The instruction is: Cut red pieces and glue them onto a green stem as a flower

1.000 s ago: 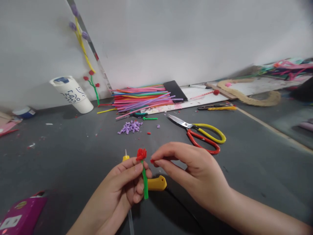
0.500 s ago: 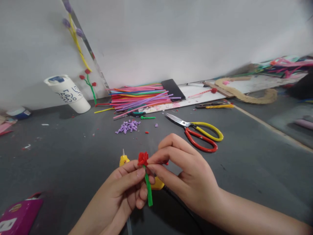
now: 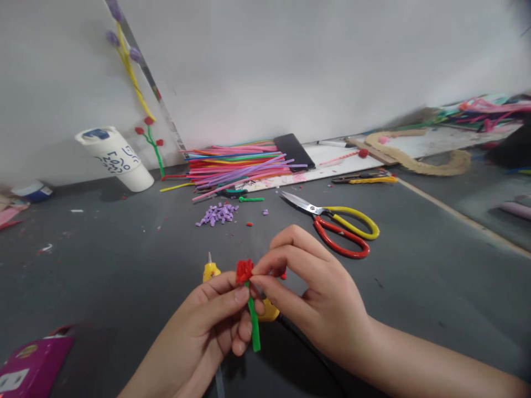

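Between my hands is a small pipe-cleaner flower (image 3: 244, 271) with a red head and a short green stem (image 3: 254, 326). My left hand (image 3: 215, 318) pinches it just under the head, thumb in front, the stem hanging down past the fingers. Thumb and forefinger of my right hand (image 3: 313, 282) are pinched together at the right side of the red petals; whether a loose piece lies between them is hidden. Beneath the hands, partly covered, lies a yellow glue gun (image 3: 211, 271) with its nozzle pointing away. A small red bit (image 3: 284, 275) shows behind my right fingers.
Red-and-yellow-handled scissors (image 3: 332, 221) lie beyond my right hand. Cut purple pieces (image 3: 216, 214) are heaped ahead, before a bundle of coloured pipe cleaners (image 3: 240, 166). A white cup (image 3: 118, 157) stands back left; a purple box (image 3: 35, 362) lies front left.
The flower has shifted very slightly right and down with my left hand. My right fingertips stay pinched at its petals; everything else is still.
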`<state>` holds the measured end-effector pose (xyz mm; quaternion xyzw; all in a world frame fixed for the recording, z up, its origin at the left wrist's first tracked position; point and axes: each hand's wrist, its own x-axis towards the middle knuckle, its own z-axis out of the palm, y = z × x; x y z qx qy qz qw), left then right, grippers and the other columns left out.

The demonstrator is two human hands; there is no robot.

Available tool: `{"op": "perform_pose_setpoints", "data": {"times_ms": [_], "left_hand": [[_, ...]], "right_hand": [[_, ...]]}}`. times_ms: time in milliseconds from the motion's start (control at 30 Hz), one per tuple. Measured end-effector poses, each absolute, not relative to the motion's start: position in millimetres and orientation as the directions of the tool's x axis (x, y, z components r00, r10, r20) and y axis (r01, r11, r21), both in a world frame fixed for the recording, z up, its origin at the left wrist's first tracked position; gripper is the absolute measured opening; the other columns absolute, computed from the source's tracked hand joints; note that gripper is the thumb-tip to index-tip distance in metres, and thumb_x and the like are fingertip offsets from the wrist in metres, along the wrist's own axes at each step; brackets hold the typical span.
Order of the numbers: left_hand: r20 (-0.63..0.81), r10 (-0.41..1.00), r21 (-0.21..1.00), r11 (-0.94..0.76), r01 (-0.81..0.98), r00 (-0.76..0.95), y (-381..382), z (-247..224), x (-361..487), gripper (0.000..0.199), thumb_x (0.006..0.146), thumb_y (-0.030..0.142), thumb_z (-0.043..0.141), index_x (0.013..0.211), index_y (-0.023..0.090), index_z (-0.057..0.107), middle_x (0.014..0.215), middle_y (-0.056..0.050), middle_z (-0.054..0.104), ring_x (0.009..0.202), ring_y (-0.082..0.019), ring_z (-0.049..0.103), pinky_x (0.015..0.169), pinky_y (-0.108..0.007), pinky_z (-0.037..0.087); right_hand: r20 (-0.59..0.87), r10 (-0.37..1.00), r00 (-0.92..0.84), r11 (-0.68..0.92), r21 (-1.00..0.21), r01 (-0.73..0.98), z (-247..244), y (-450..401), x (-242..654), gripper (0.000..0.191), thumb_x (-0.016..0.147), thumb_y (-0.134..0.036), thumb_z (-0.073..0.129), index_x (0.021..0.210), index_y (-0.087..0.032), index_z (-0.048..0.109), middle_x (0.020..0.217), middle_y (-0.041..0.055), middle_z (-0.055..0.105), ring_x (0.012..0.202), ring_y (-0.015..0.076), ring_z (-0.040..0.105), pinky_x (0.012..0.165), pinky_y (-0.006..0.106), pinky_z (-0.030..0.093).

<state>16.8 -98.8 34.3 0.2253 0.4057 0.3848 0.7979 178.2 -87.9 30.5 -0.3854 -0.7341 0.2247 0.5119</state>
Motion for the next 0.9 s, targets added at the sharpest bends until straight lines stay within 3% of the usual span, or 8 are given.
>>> {"op": "perform_pose_setpoints", "data": {"times_ms": [233, 533, 900], "left_hand": [[-0.487, 0.796, 0.667, 0.605, -0.435, 0.359, -98.8, 34.8, 16.4, 0.01, 0.068, 0.02, 0.08, 0.074, 0.013, 0.076, 0.058, 0.001, 0.064, 0.045, -0.004, 0.051, 0.042, -0.012, 0.043], [-0.497, 0.793, 0.675, 0.608, -0.418, 0.352, -99.7, 33.8, 12.6, 0.007, 0.071, 0.02, 0.077, 0.075, 0.014, 0.075, 0.057, 0.002, 0.06, 0.047, -0.005, 0.05, 0.047, -0.013, 0.044], [-0.502, 0.78, 0.663, 0.625, -0.412, 0.375, -99.9, 35.8, 14.1, 0.007, 0.07, 0.021, 0.078, 0.074, 0.015, 0.075, 0.056, 0.002, 0.059, 0.047, -0.005, 0.05, 0.045, -0.014, 0.041]], "right_hand": [[0.621, 0.757, -0.205, 0.648, -0.67, 0.363, 28.5, -85.7, 179.5, 0.003, 0.081, -0.009, 0.063, 0.082, -0.011, 0.066, 0.081, 0.0009, 0.053, 0.071, 0.0081, 0.054, 0.066, 0.017, 0.045], [0.753, 0.568, -0.331, 0.791, -0.389, 0.472, 24.9, -84.6, 182.5, 0.011, 0.087, -0.01, 0.056, 0.083, -0.011, 0.066, 0.082, 0.0048, 0.056, 0.068, 0.0132, 0.049, 0.062, 0.026, 0.045], [0.741, 0.596, -0.309, 0.786, -0.46, 0.414, 23.2, -83.7, 182.4, 0.01, 0.088, -0.01, 0.055, 0.081, -0.014, 0.061, 0.078, 0.0042, 0.057, 0.07, 0.0138, 0.052, 0.064, 0.025, 0.047]]}}
